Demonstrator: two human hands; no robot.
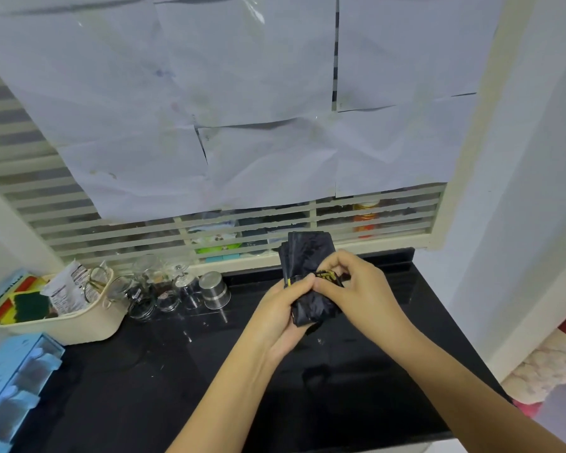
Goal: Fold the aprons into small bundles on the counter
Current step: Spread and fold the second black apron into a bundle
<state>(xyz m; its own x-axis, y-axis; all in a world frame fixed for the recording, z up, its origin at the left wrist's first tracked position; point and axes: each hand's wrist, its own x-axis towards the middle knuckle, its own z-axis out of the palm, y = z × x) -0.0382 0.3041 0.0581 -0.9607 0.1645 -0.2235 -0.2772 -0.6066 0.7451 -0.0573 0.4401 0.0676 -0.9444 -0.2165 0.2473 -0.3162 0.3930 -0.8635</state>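
Note:
A black apron (307, 256) is folded into a narrow, thick bundle and held upright above the black counter (209, 371), near its back right. My left hand (281, 312) grips the bundle's lower part from the left. My right hand (356, 286) pinches its middle from the right, where a black and yellow strap or trim shows. The bundle's upper end sticks up past my fingers in front of the window grille. Its bottom end hangs just above the counter.
A cream basket (79, 325) with sponges and packets stands at the back left. Glass jars (151, 289) and a steel cup (214, 291) line the back edge. A blue plastic box (10, 387) sits at the left front. A white wall (520, 191) borders the right.

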